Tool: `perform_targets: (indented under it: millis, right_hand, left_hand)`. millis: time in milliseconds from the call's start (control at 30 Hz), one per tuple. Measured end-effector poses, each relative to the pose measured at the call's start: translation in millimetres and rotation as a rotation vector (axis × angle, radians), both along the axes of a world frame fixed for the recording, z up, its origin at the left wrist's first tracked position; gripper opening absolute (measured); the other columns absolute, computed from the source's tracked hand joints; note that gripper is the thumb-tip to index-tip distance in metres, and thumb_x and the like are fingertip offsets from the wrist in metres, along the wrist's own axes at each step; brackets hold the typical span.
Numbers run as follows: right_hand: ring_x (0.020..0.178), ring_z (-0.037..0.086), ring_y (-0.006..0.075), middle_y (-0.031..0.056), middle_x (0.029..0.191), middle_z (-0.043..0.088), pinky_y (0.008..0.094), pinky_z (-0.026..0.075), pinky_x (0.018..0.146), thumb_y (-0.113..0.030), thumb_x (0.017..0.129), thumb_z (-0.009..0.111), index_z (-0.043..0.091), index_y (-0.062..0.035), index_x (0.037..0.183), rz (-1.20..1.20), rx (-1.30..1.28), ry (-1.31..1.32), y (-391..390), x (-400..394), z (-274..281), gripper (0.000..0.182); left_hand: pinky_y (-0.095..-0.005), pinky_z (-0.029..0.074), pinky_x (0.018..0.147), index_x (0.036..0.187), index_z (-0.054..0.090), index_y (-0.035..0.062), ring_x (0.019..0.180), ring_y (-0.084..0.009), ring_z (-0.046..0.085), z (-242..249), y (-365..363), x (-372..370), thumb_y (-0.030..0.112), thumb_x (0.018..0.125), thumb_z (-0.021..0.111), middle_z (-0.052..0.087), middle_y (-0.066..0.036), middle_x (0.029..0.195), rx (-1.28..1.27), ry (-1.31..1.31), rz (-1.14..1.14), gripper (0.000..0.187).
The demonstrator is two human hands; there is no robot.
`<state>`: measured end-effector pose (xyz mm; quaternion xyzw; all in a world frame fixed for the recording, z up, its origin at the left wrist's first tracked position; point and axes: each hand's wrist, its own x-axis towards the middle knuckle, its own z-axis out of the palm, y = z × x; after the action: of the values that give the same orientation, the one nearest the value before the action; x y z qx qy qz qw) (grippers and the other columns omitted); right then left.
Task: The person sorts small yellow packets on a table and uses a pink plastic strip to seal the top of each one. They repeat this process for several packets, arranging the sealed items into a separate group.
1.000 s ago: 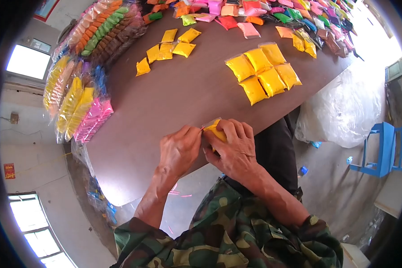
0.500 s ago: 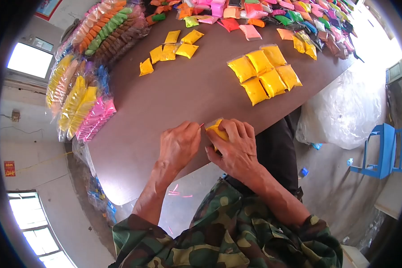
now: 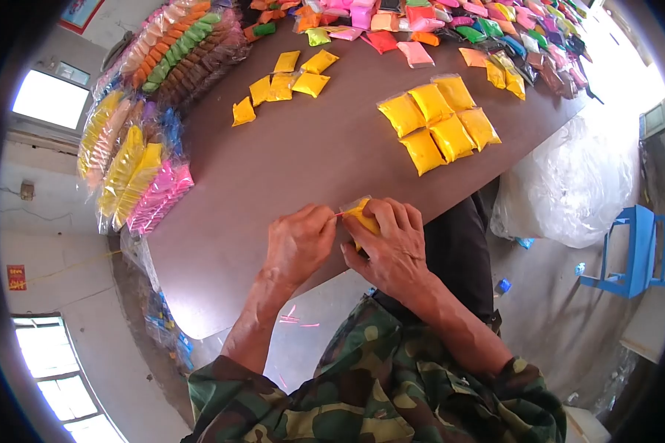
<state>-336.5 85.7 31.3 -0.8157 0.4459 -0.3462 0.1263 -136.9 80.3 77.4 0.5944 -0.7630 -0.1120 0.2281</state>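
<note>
My right hand [image 3: 395, 244] is closed around a small yellow packet [image 3: 360, 215] in a clear plastic wrapper, just above the table's near edge. Beside it, my left hand [image 3: 300, 242] is pinched with its knuckles up. From its fingertips a thin red strip [image 3: 340, 215] pokes out towards the packet's left corner, and it seems to touch the wrapper there. Most of the strip is hidden by the fingers. Farther back on the brown table [image 3: 295, 159] lie a block of several yellow packets [image 3: 430, 122] and a looser group of smaller yellow packets [image 3: 281, 87].
Long clear bags of coloured packets [image 3: 137, 173] are stacked along the table's left side. A heap of multicoloured packets [image 3: 421, 22] covers the far edge. To the right are a large clear plastic bag [image 3: 569, 181] and a blue stool [image 3: 632, 251]. Pink strips [image 3: 292, 319] litter the floor.
My left hand has shifted slightly right and down, bringing the red strip against the packet's corner. The right hand keeps its hold on the packet, almost unmoved.
</note>
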Motion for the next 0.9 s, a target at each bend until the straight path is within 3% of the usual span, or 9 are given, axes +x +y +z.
perform_targets:
  millis: [500,600,900]
  right_hand:
    - [0.132,0.059,0.034,0.0133,0.132,0.061,0.0528,0.043,0.113,-0.028,0.085,0.089,0.078,-0.0166,0.128,0.001,0.013,0.007,0.9,0.7,0.3,0.046]
    - [0.133,0.058,0.0338,0.0133,0.131,0.061,0.0529,0.043,0.114,-0.028,0.085,0.089,0.078,-0.0166,0.128,-0.006,0.016,0.003,0.7,0.0,-0.7,0.046]
    - [0.13,0.059,0.0328,0.0124,0.13,0.062,0.0522,0.043,0.113,-0.029,0.085,0.088,0.078,-0.0173,0.128,-0.005,0.0,0.008,0.0,0.2,-0.5,0.045]
  left_hand:
    - [-0.046,0.052,0.061,0.089,0.068,0.0033,0.068,-0.0351,0.067,3.2,-4.5,1.5,0.007,0.097,0.078,0.069,-0.013,0.082,-0.01,-0.101,-0.037,0.013]
    - [-0.0471,0.053,0.061,0.088,0.067,0.0037,0.069,-0.0362,0.068,2.8,-0.1,0.9,0.009,0.098,0.077,0.069,-0.014,0.082,0.037,-0.013,-0.023,0.015]
    - [-0.0461,0.054,0.062,0.085,0.065,0.0049,0.07,-0.0365,0.067,2.6,-5.1,-1.6,0.011,0.099,0.076,0.066,-0.013,0.081,-0.03,-0.187,-0.051,0.019]
